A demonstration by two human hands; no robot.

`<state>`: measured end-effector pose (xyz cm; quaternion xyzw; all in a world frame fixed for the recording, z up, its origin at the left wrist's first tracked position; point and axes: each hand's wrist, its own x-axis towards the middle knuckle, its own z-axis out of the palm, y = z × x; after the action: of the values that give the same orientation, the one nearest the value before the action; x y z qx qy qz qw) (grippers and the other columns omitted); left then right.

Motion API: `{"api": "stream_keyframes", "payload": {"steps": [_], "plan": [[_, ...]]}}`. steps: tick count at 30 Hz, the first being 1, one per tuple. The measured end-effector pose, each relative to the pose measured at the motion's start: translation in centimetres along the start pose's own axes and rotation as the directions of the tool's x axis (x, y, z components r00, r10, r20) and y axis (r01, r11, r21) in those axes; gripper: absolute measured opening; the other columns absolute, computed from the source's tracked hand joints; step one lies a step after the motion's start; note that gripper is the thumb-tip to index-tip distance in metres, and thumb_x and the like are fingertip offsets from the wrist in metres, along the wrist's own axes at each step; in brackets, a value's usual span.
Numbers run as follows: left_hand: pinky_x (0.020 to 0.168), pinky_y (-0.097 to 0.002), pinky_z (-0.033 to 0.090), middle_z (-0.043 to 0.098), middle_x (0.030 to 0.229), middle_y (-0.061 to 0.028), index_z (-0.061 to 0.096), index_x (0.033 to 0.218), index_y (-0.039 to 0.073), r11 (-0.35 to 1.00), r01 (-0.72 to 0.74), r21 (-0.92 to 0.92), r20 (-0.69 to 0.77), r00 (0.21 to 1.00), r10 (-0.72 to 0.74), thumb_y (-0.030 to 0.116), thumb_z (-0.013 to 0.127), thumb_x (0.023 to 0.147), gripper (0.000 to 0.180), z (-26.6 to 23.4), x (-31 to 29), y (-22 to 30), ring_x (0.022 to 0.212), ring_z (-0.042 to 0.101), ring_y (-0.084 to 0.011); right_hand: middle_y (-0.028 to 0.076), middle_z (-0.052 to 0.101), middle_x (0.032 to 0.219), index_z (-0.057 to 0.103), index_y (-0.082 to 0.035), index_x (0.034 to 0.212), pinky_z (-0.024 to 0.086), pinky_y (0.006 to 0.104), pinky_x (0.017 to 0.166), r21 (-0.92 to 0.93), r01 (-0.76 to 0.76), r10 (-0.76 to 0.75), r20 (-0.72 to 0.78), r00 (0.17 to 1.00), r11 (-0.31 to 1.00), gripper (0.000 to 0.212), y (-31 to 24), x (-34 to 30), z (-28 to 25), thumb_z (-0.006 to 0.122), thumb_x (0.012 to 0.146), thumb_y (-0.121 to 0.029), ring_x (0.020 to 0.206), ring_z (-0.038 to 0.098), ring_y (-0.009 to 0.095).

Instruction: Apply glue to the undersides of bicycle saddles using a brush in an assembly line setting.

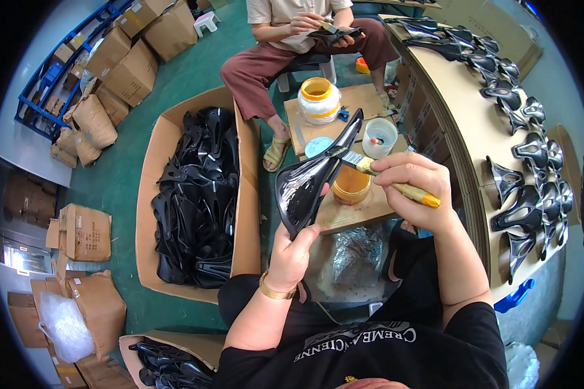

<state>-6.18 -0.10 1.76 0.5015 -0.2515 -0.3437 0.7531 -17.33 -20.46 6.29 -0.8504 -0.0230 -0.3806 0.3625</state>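
My left hand (292,256) grips the wide end of a glossy black bike-saddle shell (300,194), its narrow nose tilted up and to the right. Fingers of my right hand (415,188) are closed round the handle of a flat paintbrush (353,159). The bristles touch the shell near where it narrows. Below the brush is an open jar of amber liquid (352,186), partly hidden by my hand and the brush. A translucent tub (379,135) with a small red thing inside stands just beyond.
To the left, a tall carton (248,214) is full of black shells. More shells (522,207) line the curved bench (461,91) on the right. Across the low table (324,225), a seated person (298,48) brushes another shell, near a white jar (319,104) with a yellow rim.
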Motion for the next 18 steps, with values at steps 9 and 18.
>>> {"api": "stream_keyframes", "payload": {"steps": [9, 18], "plan": [[0.062, -0.0156, 0.032, 0.049, 0.136, -0.0034, 0.045, 0.136, 0.002, 1.0, -0.003, -0.011, 0.04, 0.999, 0.004, -0.006, 0.043, 0.08, 0.057, -0.4, -0.4, 0.1, 0.073, 0.039, 0.0009, 0.011, 0.068, 0.092, 0.068, -0.001, 0.083, 0.054, 0.0304, 0.078, -0.079, -0.05, 0.045, -0.067, 0.997, 0.996, 0.017, 1.2, 0.4, -1.7, 0.06, 0.069, 0.005, 0.086, 0.068, 0.023], [0.066, -0.0158, 0.033, 0.05, 0.135, -0.0031, 0.046, 0.136, 0.001, 1.0, 0.007, 0.002, 0.031, 0.999, -0.007, -0.004, 0.044, 0.08, 0.056, -0.5, -0.5, 0.2, 0.081, 0.043, 0.0002, 0.012, 0.068, 0.094, 0.068, -0.002, 0.082, 0.054, 0.0293, 0.078, -0.03, 0.002, -0.003, -0.001, 1.0, 1.0, 0.02, 0.7, 0.4, -1.2, 0.059, 0.068, 0.009, 0.088, 0.068, 0.022]]}}
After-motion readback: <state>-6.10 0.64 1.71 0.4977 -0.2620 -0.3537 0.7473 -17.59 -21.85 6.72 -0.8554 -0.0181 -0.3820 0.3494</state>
